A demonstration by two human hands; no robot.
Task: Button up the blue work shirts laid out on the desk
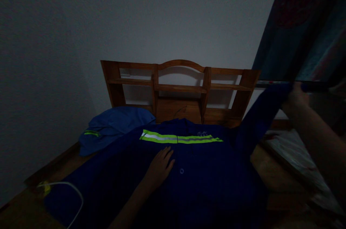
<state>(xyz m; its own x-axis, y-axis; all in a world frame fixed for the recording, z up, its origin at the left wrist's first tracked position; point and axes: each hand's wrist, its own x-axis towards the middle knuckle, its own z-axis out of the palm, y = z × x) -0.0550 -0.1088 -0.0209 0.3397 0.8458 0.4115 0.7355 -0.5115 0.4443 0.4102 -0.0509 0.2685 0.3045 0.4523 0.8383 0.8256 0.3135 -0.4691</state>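
Note:
A dark blue work jacket (pixel 205 175) lies spread out, front side up, with a yellow-green and silver reflective stripe (pixel 162 137) across its chest. My left hand (pixel 161 165) rests flat on the jacket's front, just below the stripe, fingers stretched out. Off to the right, my right hand (pixel 298 96) is raised and closed around the end of one jacket sleeve (pixel 266 113), which is pulled up and outward. The other sleeve reaches down to the lower left, where a yellow-green band shows. Dim light hides much of the jacket's lower part.
Behind the jacket stands a wooden shelf unit (pixel 180 88) against the pale wall (pixel 173 16). A crumpled lighter blue garment (pixel 121 119) lies at the left. A white cable (pixel 77 191) loops over the lower left sleeve. Clear plastic sheeting (pixel 294 153) lies at the right, below a dark window (pixel 294 34).

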